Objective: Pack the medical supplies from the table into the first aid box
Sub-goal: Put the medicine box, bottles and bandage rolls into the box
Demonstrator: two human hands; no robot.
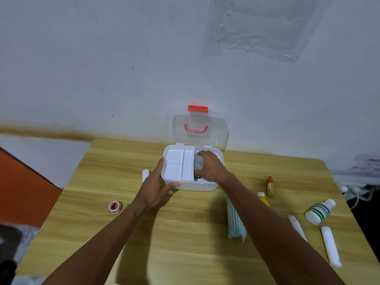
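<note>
Head view: right hand (211, 166) reaching into first aid box (197, 185) at frame centre, fingers curling around pale packet (198, 163). Left hand (156, 187) bracing box's left wall, fingers spread.

Dim, soft, blurry wide-angle view, warped edges

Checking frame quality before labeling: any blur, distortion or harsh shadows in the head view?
Head view: wide-angle bending curves the table edges and stretches both forearms; soft, dim lighting, faint shadows under the arms, no glare; the corners smear, the first aid box and both hands stay readable, though the item under the right hand is indistinct.
</note>
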